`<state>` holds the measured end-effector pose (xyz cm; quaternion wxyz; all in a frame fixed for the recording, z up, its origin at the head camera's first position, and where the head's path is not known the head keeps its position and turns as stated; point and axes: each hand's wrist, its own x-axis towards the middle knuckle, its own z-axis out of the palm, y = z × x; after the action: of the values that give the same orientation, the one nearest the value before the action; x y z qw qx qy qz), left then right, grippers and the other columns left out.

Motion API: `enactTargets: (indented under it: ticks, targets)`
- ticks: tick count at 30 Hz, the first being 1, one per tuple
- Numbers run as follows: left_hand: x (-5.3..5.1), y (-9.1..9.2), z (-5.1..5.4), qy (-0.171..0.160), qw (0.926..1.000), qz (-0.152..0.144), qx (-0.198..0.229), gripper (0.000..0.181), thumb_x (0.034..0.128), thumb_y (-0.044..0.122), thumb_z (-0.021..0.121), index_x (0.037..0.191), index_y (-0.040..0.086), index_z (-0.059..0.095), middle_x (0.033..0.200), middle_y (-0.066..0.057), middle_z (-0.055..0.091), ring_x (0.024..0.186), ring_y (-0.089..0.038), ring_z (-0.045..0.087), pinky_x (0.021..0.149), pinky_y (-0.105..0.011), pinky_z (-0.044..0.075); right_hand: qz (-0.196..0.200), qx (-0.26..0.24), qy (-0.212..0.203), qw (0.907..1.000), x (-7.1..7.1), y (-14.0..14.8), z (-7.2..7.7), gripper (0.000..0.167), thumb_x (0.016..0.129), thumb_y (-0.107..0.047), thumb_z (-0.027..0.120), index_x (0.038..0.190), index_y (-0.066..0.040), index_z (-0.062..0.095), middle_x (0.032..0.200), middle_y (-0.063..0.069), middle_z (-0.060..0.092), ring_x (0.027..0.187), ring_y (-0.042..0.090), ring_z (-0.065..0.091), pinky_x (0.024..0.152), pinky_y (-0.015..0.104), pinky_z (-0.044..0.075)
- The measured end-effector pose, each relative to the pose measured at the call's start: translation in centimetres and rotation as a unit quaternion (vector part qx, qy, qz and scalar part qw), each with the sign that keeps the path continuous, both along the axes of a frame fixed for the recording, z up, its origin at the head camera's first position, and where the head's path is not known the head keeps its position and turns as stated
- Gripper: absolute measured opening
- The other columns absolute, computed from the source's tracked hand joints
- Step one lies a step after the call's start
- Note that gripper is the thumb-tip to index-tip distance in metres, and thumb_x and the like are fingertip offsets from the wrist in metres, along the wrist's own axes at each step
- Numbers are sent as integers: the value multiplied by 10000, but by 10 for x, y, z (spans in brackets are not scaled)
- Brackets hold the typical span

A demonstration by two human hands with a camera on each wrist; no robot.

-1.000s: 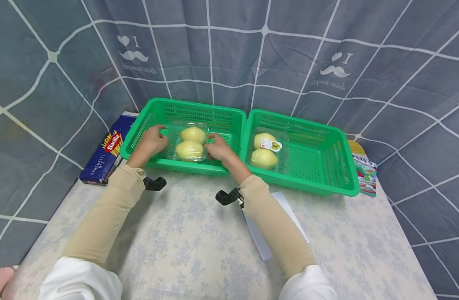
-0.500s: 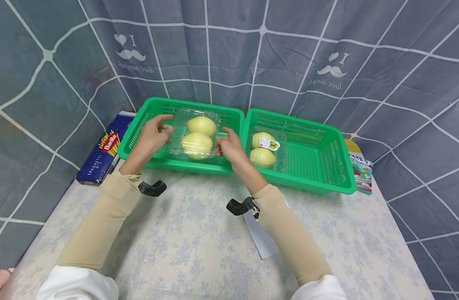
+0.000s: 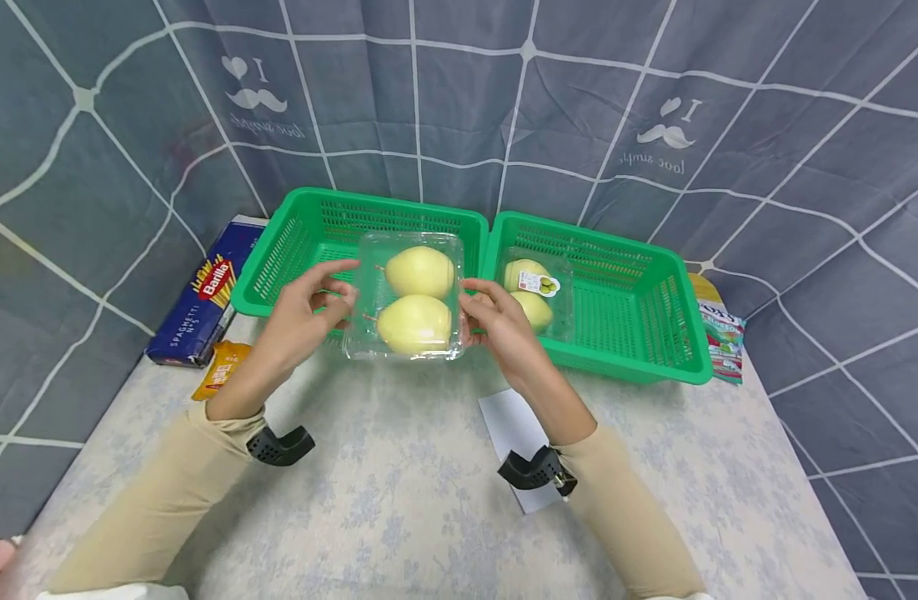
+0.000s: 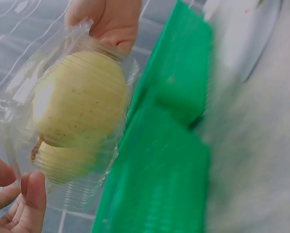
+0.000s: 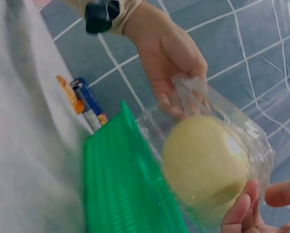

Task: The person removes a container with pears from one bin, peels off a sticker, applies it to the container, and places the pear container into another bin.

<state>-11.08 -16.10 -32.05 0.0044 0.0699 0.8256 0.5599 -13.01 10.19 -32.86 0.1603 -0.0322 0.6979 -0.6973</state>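
A clear plastic box with two pale yellow fruits (image 3: 419, 272) is held up over the front edge of the left green basket (image 3: 331, 218). My left hand (image 3: 297, 321) grips the box's left side between thumb and fingers, and my right hand (image 3: 507, 333) pinches its right side. In the left wrist view a fruit (image 4: 81, 99) shows through the plastic, its brown stem towards the left fingers (image 4: 33, 199). The right wrist view shows a fruit (image 5: 203, 160) close up, with the right fingers (image 5: 242, 208) at the box's edge.
The right green basket (image 3: 616, 358) holds another box of two fruits (image 3: 532, 310) with a label. A blue spaghetti box (image 3: 203, 304) and an orange packet (image 3: 222, 367) lie at the left. White paper (image 3: 514, 425) lies in front; colourful packets (image 3: 723, 342) stand at the right.
Both hands have lifted the fruit box out of the left basket and brought it nearer the camera. The orange packet at the left has come into view.
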Motion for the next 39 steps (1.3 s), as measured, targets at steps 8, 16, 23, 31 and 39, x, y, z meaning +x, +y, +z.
enactTargets:
  ticks: [8, 16, 23, 31, 39]
  targets:
    - [33, 9, -13, -81, 9997, -210, 105, 488, 1019, 66, 552, 1495, 101, 453, 1090, -174, 573, 777, -27, 626, 728, -237, 588, 50, 87, -191, 9998, 33, 17, -14, 335, 1050, -210, 510, 1350, -65, 470, 754, -63, 582, 650, 96, 567, 686, 239, 486]
    - [54, 11, -23, -135, 9993, -225, 255, 469, 1018, 27, 534, 1479, 81, 467, 1054, -133, 546, 813, -50, 613, 715, -237, 576, -18, 60, -213, 9998, 58, 19, -27, 276, 1035, -210, 534, 1272, -78, 484, 725, -57, 592, 621, 103, 578, 679, 242, 499]
    - [77, 12, -36, -298, 9983, -340, 367, 459, 1015, 27, 533, 1463, 110, 484, 1043, -100, 538, 789, -88, 594, 715, -241, 554, 235, 152, -137, 9995, 86, 25, -42, 305, 1054, -240, 501, 1273, -33, 454, 719, -68, 610, 632, 99, 610, 701, 263, 515]
    - [82, -1, -73, -484, 9902, -1141, 645, 555, 964, -49, 570, 1493, 19, 416, 1001, -65, 571, 803, -36, 628, 683, -281, 600, 650, 251, -401, 9968, 98, 29, -78, 325, 1063, -235, 497, 1267, 12, 443, 726, -68, 596, 646, 72, 604, 699, 226, 526]
    - [75, 1, -98, -1064, 9847, -1248, 598, 574, 994, 82, 609, 1525, 54, 390, 1143, -227, 552, 896, -3, 636, 735, -315, 612, 601, 618, -538, 9948, 95, 33, -101, 374, 1048, -171, 507, 1348, 37, 422, 797, -22, 571, 719, 99, 586, 707, 222, 511]
